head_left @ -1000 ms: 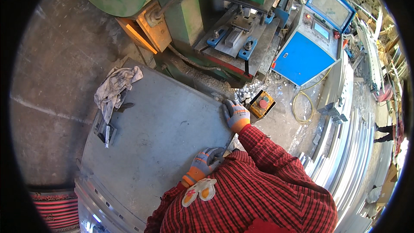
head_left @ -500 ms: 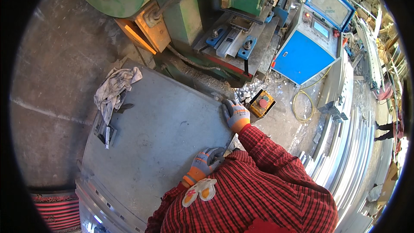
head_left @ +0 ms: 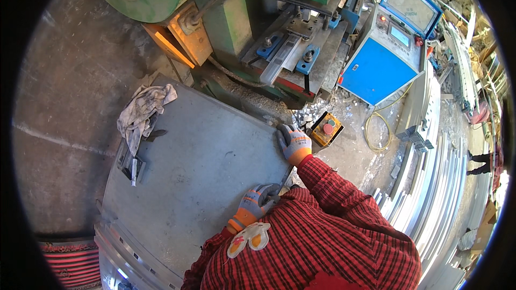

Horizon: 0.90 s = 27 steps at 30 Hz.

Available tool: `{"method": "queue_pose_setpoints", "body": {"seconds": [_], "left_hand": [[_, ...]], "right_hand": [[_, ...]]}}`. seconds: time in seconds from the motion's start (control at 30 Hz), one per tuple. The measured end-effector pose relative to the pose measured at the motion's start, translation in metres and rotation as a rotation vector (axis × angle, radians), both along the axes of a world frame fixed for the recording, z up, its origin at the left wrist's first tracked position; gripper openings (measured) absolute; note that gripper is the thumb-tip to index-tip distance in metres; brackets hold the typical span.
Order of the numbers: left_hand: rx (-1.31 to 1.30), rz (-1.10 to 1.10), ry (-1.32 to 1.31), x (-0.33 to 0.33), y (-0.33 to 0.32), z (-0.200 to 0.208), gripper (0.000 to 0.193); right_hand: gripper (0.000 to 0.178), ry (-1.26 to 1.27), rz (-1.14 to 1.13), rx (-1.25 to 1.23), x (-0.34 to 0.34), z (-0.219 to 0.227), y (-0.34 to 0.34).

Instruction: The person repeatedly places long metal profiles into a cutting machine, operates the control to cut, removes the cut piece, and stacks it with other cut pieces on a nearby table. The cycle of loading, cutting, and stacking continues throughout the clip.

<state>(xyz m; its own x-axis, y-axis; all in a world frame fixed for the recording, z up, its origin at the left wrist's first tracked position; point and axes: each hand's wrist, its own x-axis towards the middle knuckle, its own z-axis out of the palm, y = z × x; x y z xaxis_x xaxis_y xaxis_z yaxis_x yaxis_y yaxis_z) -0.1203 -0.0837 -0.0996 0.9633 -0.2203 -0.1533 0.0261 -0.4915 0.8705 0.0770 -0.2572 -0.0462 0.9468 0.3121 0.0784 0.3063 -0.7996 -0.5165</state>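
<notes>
My left hand [head_left: 257,201], in a grey and orange work glove, rests at the near edge of a grey metal table [head_left: 199,145]. Its fingers bend loosely, with the thumb apart, and nothing shows in them. My right hand [head_left: 294,144], gloved alike, lies over the table's right edge, thumb apart from the fingers and no object in it. Just right of it stands a yellow button box [head_left: 325,129] with a red button. Beyond the table, a silver metal profile [head_left: 282,60] lies between two blue clamps on the bed of a green press [head_left: 231,21].
A dirty rag [head_left: 144,110] and a small metal piece [head_left: 134,171] lie at the table's left edge. A blue control cabinet [head_left: 379,70] stands right of the press. Long metal profiles [head_left: 430,188] and a yellow cable [head_left: 388,134] lie at the right.
The press's upper part has risen, showing more of the die beneath. The metal profile has slid out toward me, past the bed's front edge. Both hands have stayed in place.
</notes>
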Motion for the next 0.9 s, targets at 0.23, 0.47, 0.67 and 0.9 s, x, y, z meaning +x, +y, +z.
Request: {"method": "queue_pose_setpoints", "body": {"seconds": [0.23, 0.47, 0.67, 0.9], "left_hand": [[-0.031, -0.001, -0.009, 0.002, -0.001, 0.006, 0.052], [-0.055, -0.009, 0.02, 0.005, -0.003, 0.015, 0.049], [-0.067, -0.02, -0.01, 0.01, -0.005, 0.035, 0.048], [-0.011, -0.034, -0.012, 0.008, -0.003, 0.029, 0.05]], "right_hand": [[0.035, 0.048, 0.02, -0.034, 0.001, 0.0, 0.0], [0.034, 0.038, 0.019, -0.036, 0.001, 0.0, -0.001], [0.034, 0.035, 0.019, -0.035, 0.001, -0.002, -0.001], [0.034, 0.02, 0.026, -0.018, 0.001, -0.004, 0.0]]}}
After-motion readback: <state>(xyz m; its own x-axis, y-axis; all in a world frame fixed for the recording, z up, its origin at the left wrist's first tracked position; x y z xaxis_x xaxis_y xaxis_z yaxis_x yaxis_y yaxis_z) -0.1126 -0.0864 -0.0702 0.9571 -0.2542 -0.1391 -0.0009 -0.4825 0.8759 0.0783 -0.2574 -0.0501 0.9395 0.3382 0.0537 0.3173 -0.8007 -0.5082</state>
